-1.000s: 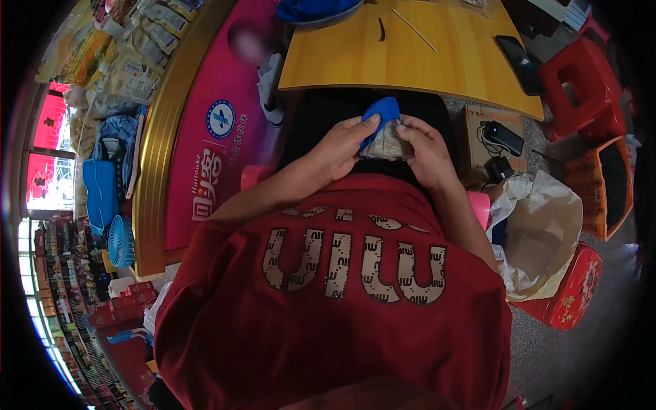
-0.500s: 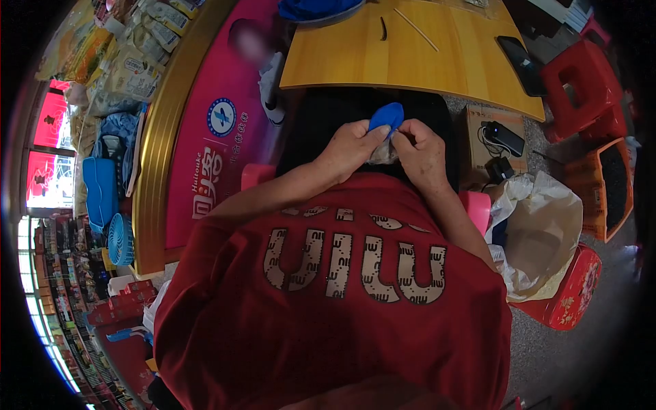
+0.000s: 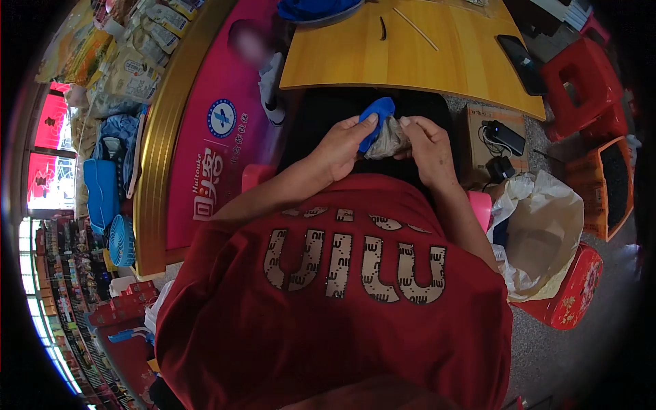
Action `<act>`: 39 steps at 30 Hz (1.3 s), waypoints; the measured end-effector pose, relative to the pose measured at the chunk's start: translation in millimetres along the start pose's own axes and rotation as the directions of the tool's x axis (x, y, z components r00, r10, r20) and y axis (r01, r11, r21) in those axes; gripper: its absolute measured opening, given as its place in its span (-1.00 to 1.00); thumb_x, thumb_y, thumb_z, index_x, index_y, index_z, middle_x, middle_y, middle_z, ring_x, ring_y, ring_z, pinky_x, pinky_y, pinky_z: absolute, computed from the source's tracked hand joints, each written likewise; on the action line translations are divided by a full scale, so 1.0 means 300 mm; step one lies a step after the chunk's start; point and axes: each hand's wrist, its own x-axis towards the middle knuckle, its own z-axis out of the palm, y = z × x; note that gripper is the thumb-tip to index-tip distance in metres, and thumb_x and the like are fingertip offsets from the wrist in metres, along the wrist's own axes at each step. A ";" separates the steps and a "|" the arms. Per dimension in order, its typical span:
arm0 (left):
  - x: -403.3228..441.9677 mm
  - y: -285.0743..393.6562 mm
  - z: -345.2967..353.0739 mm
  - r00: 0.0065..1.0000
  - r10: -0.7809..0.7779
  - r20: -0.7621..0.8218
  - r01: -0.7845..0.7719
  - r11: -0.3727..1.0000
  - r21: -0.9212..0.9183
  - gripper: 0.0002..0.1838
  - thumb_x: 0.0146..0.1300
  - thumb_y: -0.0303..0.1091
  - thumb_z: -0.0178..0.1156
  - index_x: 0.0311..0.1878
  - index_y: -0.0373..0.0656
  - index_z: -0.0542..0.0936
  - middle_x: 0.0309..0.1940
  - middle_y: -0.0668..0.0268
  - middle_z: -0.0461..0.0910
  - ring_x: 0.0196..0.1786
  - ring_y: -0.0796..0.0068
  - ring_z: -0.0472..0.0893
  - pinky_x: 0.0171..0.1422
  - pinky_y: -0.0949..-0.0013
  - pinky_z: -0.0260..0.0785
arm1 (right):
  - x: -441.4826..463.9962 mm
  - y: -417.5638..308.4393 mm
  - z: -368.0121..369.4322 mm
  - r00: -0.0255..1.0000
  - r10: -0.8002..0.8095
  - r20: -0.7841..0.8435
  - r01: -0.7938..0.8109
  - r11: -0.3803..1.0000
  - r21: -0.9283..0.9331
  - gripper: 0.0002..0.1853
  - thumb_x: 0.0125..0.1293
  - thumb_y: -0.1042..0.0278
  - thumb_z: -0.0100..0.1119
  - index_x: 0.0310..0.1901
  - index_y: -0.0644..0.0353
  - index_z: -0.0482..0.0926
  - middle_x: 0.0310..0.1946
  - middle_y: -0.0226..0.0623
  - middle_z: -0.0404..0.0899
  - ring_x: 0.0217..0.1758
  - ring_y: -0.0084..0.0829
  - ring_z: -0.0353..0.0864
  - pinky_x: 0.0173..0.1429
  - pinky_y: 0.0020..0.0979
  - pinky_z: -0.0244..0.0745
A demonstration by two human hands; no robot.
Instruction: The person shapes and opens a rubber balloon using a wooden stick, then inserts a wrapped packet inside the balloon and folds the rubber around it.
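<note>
My left hand (image 3: 347,145) pinches a small blue cloth piece (image 3: 378,117) above my lap, its thumb lying on the cloth. Crumpled grey-beige material (image 3: 388,141) hangs along the right side of the blue piece; whether the two are joined, I cannot tell. With thumb and fingers together, my right hand (image 3: 429,147) grips the upper right edge of this grey-beige material. Both hands are just short of the near edge of the wooden table (image 3: 396,65).
On the table lie a thin stick (image 3: 415,29), a dark curved piece (image 3: 383,29), a phone (image 3: 521,65) and a basin with blue cloth (image 3: 321,9). To the right stand a lined bin (image 3: 543,232), a cardboard box (image 3: 478,130) and a red stool (image 3: 581,82).
My hands have moved apart. The blue piece has shifted left and tilted with my left hand, and more of the grey-beige material now shows between the hands.
</note>
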 end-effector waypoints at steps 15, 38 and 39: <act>-0.008 -0.014 0.017 0.995 -0.079 0.062 0.055 0.945 0.322 -0.74 0.20 -0.24 -0.06 -0.26 -0.27 0.42 -0.41 0.34 0.46 -0.36 0.63 0.43 -0.25 0.58 0.31 | 0.035 0.067 -0.009 0.905 -0.426 -0.016 0.365 0.794 -0.487 -0.86 0.06 0.47 -0.08 -0.30 0.22 0.30 -0.50 -0.32 0.40 -0.53 -0.56 0.41 -0.60 -0.55 0.39; -0.013 0.043 0.038 0.997 0.028 -0.070 0.001 0.921 0.390 -0.70 -0.01 -0.46 0.10 -0.18 -0.27 0.31 -0.40 0.31 0.44 -0.37 0.55 0.46 -0.27 0.51 0.35 | 0.032 0.086 -0.008 0.741 -0.666 0.087 0.496 0.455 -0.739 -0.87 0.00 0.48 0.01 -0.35 0.24 0.41 -0.49 -0.26 0.38 -0.49 -0.54 0.38 -0.38 -0.55 0.30; -0.007 0.039 0.028 0.997 0.030 -0.072 0.001 0.920 0.391 -0.70 -0.01 -0.46 0.10 -0.18 -0.27 0.31 -0.40 0.31 0.44 -0.37 0.55 0.46 -0.27 0.51 0.35 | 0.033 0.087 -0.008 0.740 -0.667 0.087 0.498 0.456 -0.738 -0.87 0.00 0.48 0.01 -0.35 0.24 0.41 -0.49 -0.26 0.38 -0.49 -0.54 0.38 -0.38 -0.55 0.30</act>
